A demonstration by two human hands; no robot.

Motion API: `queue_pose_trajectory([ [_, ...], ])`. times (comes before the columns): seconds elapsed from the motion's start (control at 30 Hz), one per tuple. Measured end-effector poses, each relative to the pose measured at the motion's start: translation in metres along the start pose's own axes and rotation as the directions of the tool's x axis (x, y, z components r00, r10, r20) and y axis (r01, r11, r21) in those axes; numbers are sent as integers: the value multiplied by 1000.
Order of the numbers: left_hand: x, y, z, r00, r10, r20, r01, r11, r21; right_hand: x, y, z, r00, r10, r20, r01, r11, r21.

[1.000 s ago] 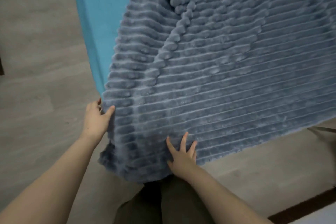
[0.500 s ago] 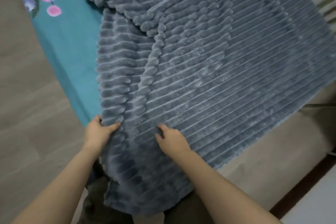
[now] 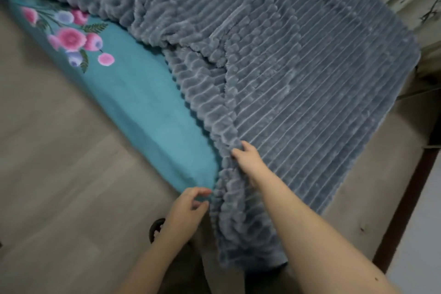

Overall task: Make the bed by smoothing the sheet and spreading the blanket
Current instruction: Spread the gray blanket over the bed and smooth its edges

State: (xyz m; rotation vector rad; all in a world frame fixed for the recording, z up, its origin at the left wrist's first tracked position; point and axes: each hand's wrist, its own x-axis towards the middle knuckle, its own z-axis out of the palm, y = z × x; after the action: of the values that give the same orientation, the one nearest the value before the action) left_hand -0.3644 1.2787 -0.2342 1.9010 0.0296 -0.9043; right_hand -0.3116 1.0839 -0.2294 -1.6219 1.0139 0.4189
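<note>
The blanket (image 3: 298, 83), grey and ribbed, covers most of the bed (image 3: 152, 141) and serves as our landmark. Its far right part lies flat, while a ridge of bunched folds runs from its middle down to its near edge, where a tail hangs off the bed. Left of the blanket the teal sheet (image 3: 133, 79) lies bare, with its flower print toward the far end. We judge from this that the spreading is only partly done and the cover sits too far right. The right grip (image 3: 245, 157) rests on the blanket at the lower end of that ridge. Its fingers are curled into the pile and clutch a fold, probably to drag the slack leftward over the sheet. The left grip (image 3: 188, 207) sits just beside the blanket's hanging left edge, with its fingers bent toward it. We cannot tell whether it holds that edge or merely touches it.
</note>
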Motion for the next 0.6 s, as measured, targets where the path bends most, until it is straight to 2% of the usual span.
queue_pose_trajectory([
  [0.07, -5, -15, -21, 998, -36, -53, 35, 999, -19, -1, 9, -10, 991, 101, -88, -119, 965, -233],
  [0.13, -4, -26, -38, 991, -102, -91, 92, 991, -99, -6, 16, -17, 966, 208, -151, -254, 870, -423],
  [0.23, -2, -30, -57, 977, -185, -102, 164, 969, -183, -15, 21, -13, 947, 203, -247, -302, 823, -481],
  [0.33, 1, -29, -73, 980, -179, -90, 164, 974, -159, -14, 13, -2, 969, -34, -243, -110, 824, -556],
  [0.43, 8, -24, -90, 983, -179, -50, 173, 979, -104, -2, -7, 14, 957, -261, -128, 124, 767, -630],
  [0.5, 15, -17, -105, 981, -189, -31, 185, 978, -95, 9, -23, 25, 947, -321, -33, 217, 708, -672],
  [0.6, 32, -2, -130, 981, -196, -7, 194, 977, -82, 33, -44, 39, 954, -294, 53, 246, 671, -700],
])
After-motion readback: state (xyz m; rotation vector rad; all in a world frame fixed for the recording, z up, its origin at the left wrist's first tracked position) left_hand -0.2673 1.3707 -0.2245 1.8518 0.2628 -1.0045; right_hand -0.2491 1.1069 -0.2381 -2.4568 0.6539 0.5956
